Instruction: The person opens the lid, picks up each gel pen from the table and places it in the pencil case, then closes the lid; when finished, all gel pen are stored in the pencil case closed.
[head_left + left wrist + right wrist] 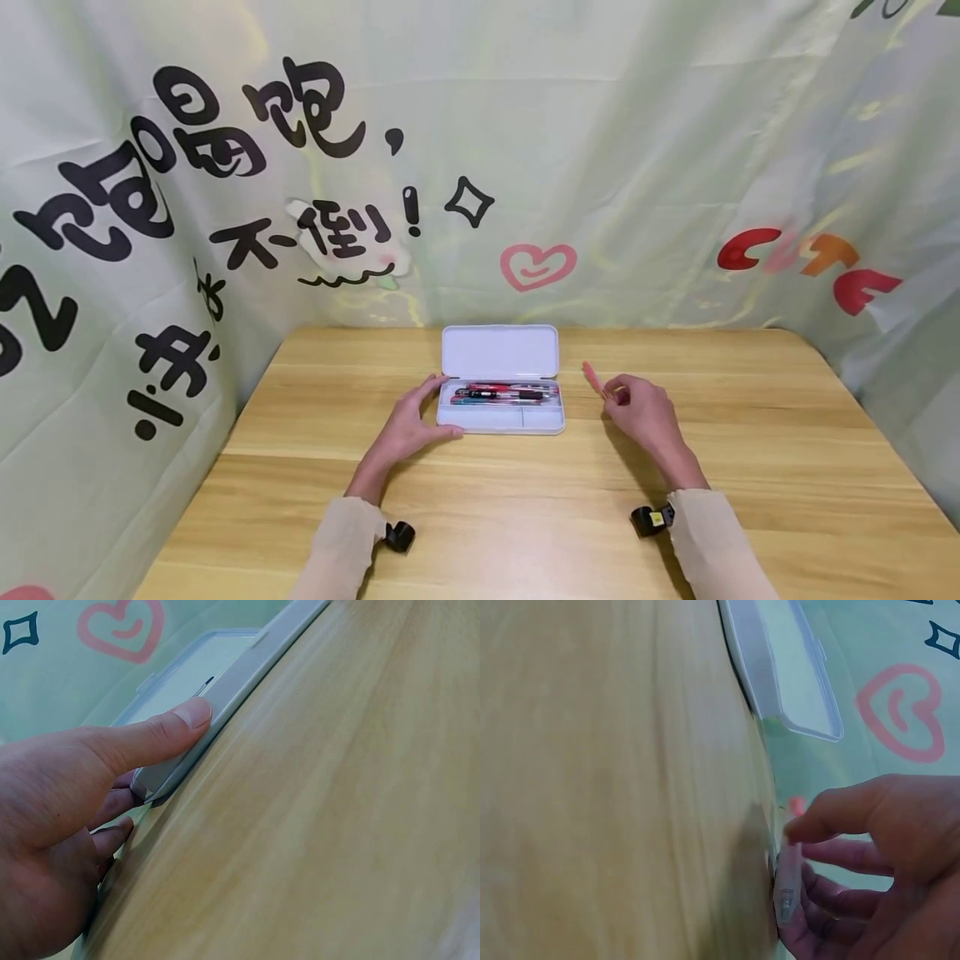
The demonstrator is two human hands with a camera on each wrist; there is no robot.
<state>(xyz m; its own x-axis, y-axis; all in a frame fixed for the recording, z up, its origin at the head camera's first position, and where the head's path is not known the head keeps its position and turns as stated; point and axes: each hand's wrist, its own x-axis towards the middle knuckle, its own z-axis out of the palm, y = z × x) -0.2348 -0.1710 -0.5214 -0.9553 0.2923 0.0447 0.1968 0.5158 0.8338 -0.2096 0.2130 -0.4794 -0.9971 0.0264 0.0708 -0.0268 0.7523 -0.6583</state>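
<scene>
A white pencil case (501,429) lies on the table with its lid (500,352) raised at the back. Several pens (502,395) lie lengthwise in its long compartment. My left hand (411,423) holds the case by its left end, thumb (176,727) along the front wall and fingers round the corner. To the right of the case, my right hand (643,410) pinches a slim pink pen (592,378) between thumb and fingers. Its clear barrel (788,892) shows a metal part inside one end in the right wrist view.
The wooden table (510,517) runs back to a printed cloth (645,167) hanging behind and at both sides. A small divided section (542,418) fills the case's front right. Black cameras (400,537) are strapped at the wrists.
</scene>
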